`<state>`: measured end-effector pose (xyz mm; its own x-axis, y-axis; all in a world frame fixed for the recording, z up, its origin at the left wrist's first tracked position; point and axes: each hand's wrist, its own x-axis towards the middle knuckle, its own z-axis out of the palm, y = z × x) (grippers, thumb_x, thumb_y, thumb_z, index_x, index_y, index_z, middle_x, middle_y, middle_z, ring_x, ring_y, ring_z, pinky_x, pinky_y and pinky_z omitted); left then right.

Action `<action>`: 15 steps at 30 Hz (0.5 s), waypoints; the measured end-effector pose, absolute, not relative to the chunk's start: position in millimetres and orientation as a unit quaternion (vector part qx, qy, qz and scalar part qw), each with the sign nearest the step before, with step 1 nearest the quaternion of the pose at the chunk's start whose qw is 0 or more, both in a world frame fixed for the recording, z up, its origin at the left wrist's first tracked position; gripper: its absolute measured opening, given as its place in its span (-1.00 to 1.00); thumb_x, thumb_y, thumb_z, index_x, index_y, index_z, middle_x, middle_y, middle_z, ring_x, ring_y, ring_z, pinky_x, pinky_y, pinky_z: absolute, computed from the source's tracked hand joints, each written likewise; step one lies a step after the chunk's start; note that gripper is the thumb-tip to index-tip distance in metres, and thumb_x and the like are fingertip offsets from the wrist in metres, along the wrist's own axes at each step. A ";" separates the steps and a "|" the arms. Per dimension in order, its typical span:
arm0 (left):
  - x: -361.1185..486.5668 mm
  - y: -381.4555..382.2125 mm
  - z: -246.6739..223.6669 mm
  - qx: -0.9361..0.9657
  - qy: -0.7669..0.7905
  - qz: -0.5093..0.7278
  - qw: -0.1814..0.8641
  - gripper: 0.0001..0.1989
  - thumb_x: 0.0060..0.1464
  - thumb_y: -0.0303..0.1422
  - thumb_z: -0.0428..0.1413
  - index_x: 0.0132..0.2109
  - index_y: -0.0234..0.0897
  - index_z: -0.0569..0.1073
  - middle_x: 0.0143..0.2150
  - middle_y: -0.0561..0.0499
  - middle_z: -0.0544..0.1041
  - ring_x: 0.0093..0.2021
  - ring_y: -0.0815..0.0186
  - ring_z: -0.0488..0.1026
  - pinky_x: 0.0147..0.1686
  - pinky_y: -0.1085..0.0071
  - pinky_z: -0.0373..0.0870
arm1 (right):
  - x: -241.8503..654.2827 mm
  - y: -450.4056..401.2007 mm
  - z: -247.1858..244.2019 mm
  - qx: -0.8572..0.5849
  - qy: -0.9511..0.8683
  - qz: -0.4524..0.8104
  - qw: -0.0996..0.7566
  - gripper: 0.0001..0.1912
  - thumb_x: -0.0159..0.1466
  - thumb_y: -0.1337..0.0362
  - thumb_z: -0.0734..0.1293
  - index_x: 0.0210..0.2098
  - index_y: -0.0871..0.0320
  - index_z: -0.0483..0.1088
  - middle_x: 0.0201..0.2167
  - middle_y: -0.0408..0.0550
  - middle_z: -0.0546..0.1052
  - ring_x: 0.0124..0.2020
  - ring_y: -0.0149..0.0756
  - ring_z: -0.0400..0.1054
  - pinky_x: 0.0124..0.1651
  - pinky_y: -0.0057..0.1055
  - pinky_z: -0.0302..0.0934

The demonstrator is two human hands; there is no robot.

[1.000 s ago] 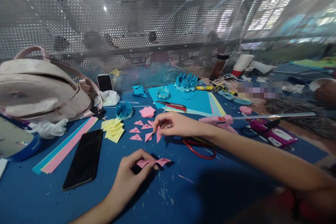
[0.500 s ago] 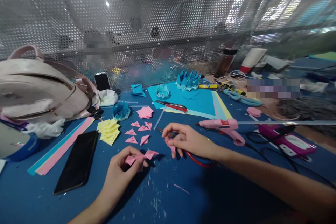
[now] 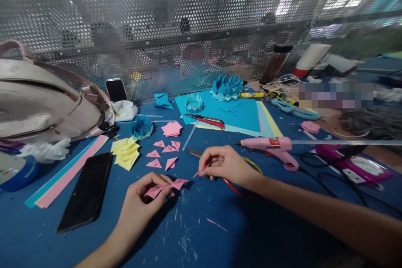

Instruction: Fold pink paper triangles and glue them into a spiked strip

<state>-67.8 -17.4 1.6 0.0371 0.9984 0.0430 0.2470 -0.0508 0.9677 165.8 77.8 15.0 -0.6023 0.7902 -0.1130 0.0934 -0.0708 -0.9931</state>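
My left hand (image 3: 138,201) pinches a strip of joined pink folded paper pieces (image 3: 179,183) between thumb and fingers, low over the blue tabletop. Just to its right, my right hand (image 3: 228,167) is closed on a small pink folded paper piece (image 3: 197,173); mostly a thin tip of it shows. Scissors (image 3: 231,186) with red and yellow handles lie partly hidden beneath that hand. Beyond my left hand rest several loose pink paper triangles (image 3: 171,163). A stack of pink paper (image 3: 171,128) and some yellow paper pieces (image 3: 126,153) are behind and left of them.
A pink glue gun (image 3: 270,144) lies right of my right hand, its cable trailing. A red utility knife (image 3: 209,121) rests by blue sheets (image 3: 245,115) bearing blue paper crowns (image 3: 226,88). At left are a black phone (image 3: 86,192), paper strips (image 3: 67,176) and a backpack (image 3: 47,104).
My right hand has turned, bringing the pink piece from hanging downward to pointing left, nearly edge-on. My left hand keeps its hold on the joined strip. The view has shifted slightly.
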 end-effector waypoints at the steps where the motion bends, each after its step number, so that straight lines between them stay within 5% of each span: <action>1: -67.1 -17.2 2.0 0.579 0.536 0.434 0.434 -0.82 0.14 -0.30 0.16 -0.39 -0.28 0.48 -0.36 -0.05 0.59 -0.31 0.28 0.53 -0.28 0.41 0.45 | 165.8 77.3 14.3 -0.349 -0.631 0.634 0.279 -0.72 0.00 0.19 0.55 -0.49 0.22 0.44 -0.48 -0.08 0.55 -0.46 -0.41 0.43 -0.40 -0.49 0.29; 15: -61.1 -16.4 2.0 0.581 0.540 0.425 0.437 -0.82 0.12 -0.29 0.17 -0.40 -0.28 0.47 -0.37 -0.03 0.60 -0.35 0.29 0.53 -0.32 0.44 0.40 | 159.0 66.3 6.8 -0.358 -0.687 0.565 0.283 -0.66 0.03 0.06 0.55 -0.46 0.20 0.48 -0.54 -0.19 0.40 -0.61 -0.55 0.03 -0.59 -0.49 -0.17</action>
<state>-61.1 -16.4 2.0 0.0566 0.9982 0.0218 0.2566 -0.0357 0.9658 159.0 66.3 6.8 -0.5831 0.8123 -0.0157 0.1730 0.1052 -0.9793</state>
